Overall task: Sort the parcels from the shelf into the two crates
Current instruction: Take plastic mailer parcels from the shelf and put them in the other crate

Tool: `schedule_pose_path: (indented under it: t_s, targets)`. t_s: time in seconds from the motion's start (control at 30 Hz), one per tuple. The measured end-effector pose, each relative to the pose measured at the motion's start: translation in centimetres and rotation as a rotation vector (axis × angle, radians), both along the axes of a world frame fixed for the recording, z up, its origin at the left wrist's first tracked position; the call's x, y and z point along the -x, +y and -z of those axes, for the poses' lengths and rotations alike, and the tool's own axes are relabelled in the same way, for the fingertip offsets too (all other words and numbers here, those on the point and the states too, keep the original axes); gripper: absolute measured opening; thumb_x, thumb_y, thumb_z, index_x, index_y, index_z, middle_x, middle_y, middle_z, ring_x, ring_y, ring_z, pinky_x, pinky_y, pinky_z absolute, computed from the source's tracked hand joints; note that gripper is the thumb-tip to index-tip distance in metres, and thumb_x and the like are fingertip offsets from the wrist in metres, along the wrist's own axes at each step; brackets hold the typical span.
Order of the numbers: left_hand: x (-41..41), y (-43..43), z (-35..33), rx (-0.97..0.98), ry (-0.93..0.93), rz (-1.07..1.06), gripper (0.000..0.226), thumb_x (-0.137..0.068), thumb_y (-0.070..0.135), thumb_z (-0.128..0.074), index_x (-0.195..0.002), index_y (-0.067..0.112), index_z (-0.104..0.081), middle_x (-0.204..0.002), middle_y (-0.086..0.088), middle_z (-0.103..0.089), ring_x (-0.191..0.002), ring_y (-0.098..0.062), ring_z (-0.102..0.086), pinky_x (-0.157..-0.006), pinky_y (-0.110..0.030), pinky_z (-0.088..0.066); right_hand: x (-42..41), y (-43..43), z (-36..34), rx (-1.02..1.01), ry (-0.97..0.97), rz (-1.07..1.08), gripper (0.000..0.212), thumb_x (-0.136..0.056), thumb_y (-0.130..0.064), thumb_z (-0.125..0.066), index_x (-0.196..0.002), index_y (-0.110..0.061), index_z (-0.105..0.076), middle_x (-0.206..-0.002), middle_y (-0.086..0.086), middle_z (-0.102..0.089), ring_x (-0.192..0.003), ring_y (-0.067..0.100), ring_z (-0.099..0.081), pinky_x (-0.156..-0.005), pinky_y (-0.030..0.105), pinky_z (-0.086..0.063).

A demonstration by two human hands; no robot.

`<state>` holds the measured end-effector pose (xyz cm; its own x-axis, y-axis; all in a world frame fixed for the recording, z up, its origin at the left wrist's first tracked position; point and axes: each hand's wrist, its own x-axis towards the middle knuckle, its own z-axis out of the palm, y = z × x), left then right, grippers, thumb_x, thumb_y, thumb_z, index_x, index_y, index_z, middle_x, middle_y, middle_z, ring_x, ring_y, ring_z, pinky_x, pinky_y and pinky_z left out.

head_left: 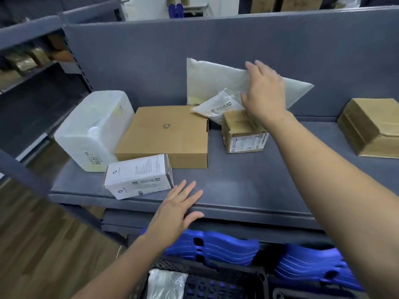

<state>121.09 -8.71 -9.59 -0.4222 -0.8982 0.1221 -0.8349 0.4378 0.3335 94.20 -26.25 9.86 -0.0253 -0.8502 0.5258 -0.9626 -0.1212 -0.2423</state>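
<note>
My right hand [264, 94] reaching to the white mailer [216, 83] against the shelf's [248, 186] back wall, fingers spread, gripping nothing, my left hand [174, 209] resting open-fingered at the front edge.

Both forearms are bare to the frame edge, the left hand [174, 207] and right hand [263, 91] ungloved, ringless.

Wooden floor [32, 244]; blurred boxes [298, 3] behind.

Grey shelf [248, 186] — flat brown box [164, 134], white box [138, 175] just beyond left fingertips [190, 188]. Taped box [244, 134], pale mailer [216, 83] under right fingers [259, 67] — plastic-wrapped parcel [95, 128] far left.
</note>
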Motion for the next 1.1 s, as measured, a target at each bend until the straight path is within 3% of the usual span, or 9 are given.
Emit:
schedule_pose_path:
  t_s: [0.2, 0.47, 0.67, 0.77, 0.83, 0.9, 0.97, 1.03, 1.1]
  targets:
    - [-0.4, -0.3, 1.2, 0.07, 0.016, 0.007, 0.064, -0.099, 0.069, -0.039, -0.155, 0.037, -0.043, -0.167, 0.016, -0.027, -0.158, -0.012, -0.017, -0.129, -0.033, -0.011, -0.3, -4.3, -2.1, -0.265, 0.132, 0.103, 0.009, -0.088, -0.016, -0.066, -0.096, -0.018, -0.063, -0.103, 0.011, -0.07, -0.102, 0.036, -0.062, -0.087, 0.042, -0.038]
    - [-0.3, -0.5, 1.5, 0.138, 0.014, 0.014, 0.062, -0.099, 0.066, -0.041, -0.152, 0.033, -0.048, -0.164, 0.013, -0.036, -0.154, -0.013, -0.024, -0.127, -0.03, -0.013, 1.1, -3.0, -2.8, -0.141, 0.098, 0.11, 0.014, -0.096, -0.019, -0.059, -0.087, -0.012, -0.067, -0.071, 0.006, -0.049, -0.076, 0.037, -0.053, -0.071, 0.041, -0.042]
    - [-0.3, -0.4, 0.7, 0.014, 0.035, -0.018, 0.073, -0.095, 0.077, -0.026, -0.153, 0.038, -0.045, -0.166, 0.018, -0.027, -0.157, -0.008, -0.012, -0.129, -0.036, -0.015, 3.9, 1.5, -9.3, 0.155, -0.222, 0.137, 0.027, -0.092, -0.031, -0.063, -0.103, -0.01, -0.077, -0.091, 0.022, -0.07, -0.087, 0.04, -0.059, -0.068, 0.039, -0.039]
    - [0.1, 0.2, -1.5, -0.104, -0.015, -0.014, 0.088, -0.087, 0.087, -0.011, -0.159, 0.04, -0.031, -0.166, 0.022, -0.007, -0.155, -0.003, 0.007, -0.131, -0.035, -0.004, 4.7, 4.4, -12.5, 0.255, -0.566, 0.042, 0.042, -0.079, -0.046, -0.077, -0.097, -0.008, -0.079, -0.092, 0.018, -0.076, -0.082, 0.029, -0.07, -0.065, 0.045, -0.051]
    - [0.2, 0.5, -3.7, -0.268, 0.006, 0.005, 0.078, -0.09, 0.081, -0.027, -0.159, 0.044, -0.026, -0.164, 0.027, -0.001, -0.153, 0.0, 0.01, -0.13, -0.034, 0.001, 4.3, 6.6, -13.6, 0.246, -0.82, -0.073, 0.037, -0.073, -0.042, -0.086, -0.092, -0.011, -0.081, -0.091, 0.013, -0.078, -0.073, 0.02, -0.068, -0.064, 0.046, -0.057]
    - [0.2, 0.5, -6.4, -0.41, 0.27, -0.026, 0.059, -0.093, 0.074, -0.048, -0.146, 0.048, -0.047, -0.158, 0.025, -0.034, -0.152, 0.001, -0.025, -0.13, -0.036, -0.018, 3.2, 9.0, -13.4, 0.183, -1.012, -0.223, 0.024, -0.075, -0.029, -0.09, -0.09, -0.013, -0.081, -0.093, 0.008, -0.079, -0.077, 0.018, -0.07, -0.067, 0.043, -0.06]
    - [-0.1, 0.7, -9.8, -0.385, 0.757, -0.133, 0.06, -0.077, 0.088, -0.057, -0.117, 0.044, -0.068, -0.123, 0.022, -0.07, -0.121, -0.005, -0.066, -0.111, -0.033, -0.049, 1.6, 11.8, -12.1, 0.055, -1.166, -0.308, 0.018, -0.081, -0.016, -0.087, -0.096, -0.009, -0.08, -0.101, 0.008, -0.08, -0.093, 0.022, -0.076, -0.082, 0.043, -0.064]
    - [-1.0, 0.5, -13.0, -0.323, 1.15, -0.272, 0.072, -0.069, 0.087, -0.064, -0.114, 0.03, -0.072, -0.105, 0.017, -0.078, -0.102, -0.008, -0.074, -0.089, -0.022, -0.057, -0.4, 14.4, -10.2, -0.092, -1.297, -0.348, 0.016, -0.086, -0.005, -0.08, -0.102, -0.004, -0.078, -0.1, 0.008, -0.081, -0.094, 0.023, -0.077, -0.084, 0.04, -0.064]
    - [-2.4, 0.7, -15.8, -0.352, 1.338, -0.263, 0.058, -0.082, 0.068, -0.073, -0.118, 0.023, -0.071, -0.107, 0.009, -0.079, -0.098, -0.008, -0.075, -0.08, -0.017, -0.057, -2.5, 16.6, -7.8, -0.236, -1.385, -0.335, 0.013, -0.089, -0.001, -0.076, -0.101, -0.003, -0.077, -0.095, 0.008, -0.081, -0.084, 0.02, -0.077, -0.076, 0.037, -0.065]
